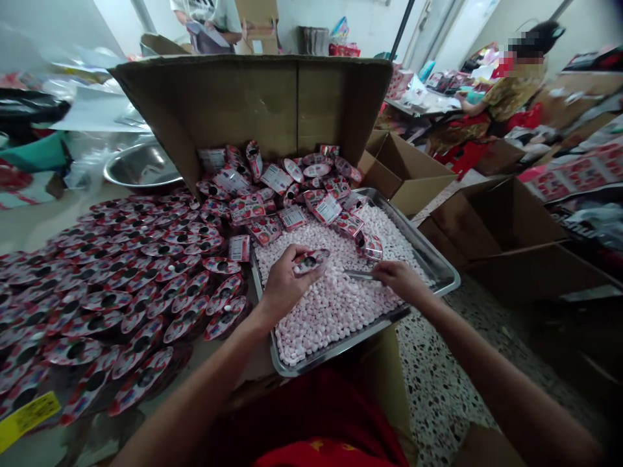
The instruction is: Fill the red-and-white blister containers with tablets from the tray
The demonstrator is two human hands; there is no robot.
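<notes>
Over the metal tray (445, 280) my left hand (287, 279) is closed around a small oval candy container (311, 261), its end with the opening turned up. To its right my right hand (396, 279) grips the handle of a metal scoop (359, 275), whose front part lies among the small pale pink candies (321, 318) filling the tray. Several closed containers with strawberry print (246, 207) are heaped at the tray's far side. Left of the tray, many open-topped containers (141, 305) stand upright in rows, dark holes facing up.
A tall cardboard box (263, 91) stands behind the heap, its inside facing me. A steel bowl (146, 165) sits at the left, and open cartons (409, 168) stand on the right. One person (516, 91) sits at the right; another (209, 26) stands at the back.
</notes>
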